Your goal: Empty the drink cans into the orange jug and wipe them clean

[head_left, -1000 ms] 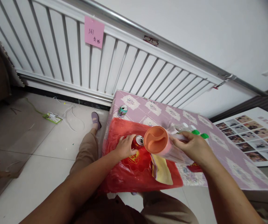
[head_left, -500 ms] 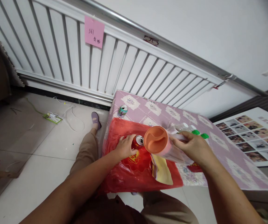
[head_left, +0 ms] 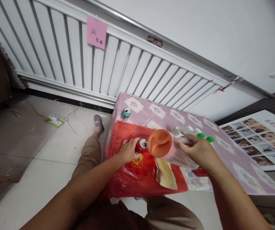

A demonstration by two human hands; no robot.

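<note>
My left hand point(head_left: 128, 150) is wrapped round a red can point(head_left: 142, 145) with an opened top, over a red plastic sheet point(head_left: 123, 185). My right hand point(head_left: 191, 145) grips the handle of a clear pitcher point(head_left: 182, 159) with an orange lid point(head_left: 160, 143). The pitcher is tilted, its lid close beside the can's top. Below the lid, a folded yellow cloth point(head_left: 167, 175) lies on the red sheet. A red item with a yellow print point(head_left: 137, 163) is just under my left hand.
A green can point(head_left: 125, 114) stands on the patterned tablecloth point(head_left: 156, 110) at the back left. Several bottles, some with green caps point(head_left: 201, 135), are behind my right hand. A photo board point(head_left: 259, 140) is at the right. A power strip point(head_left: 54, 121) lies on the floor.
</note>
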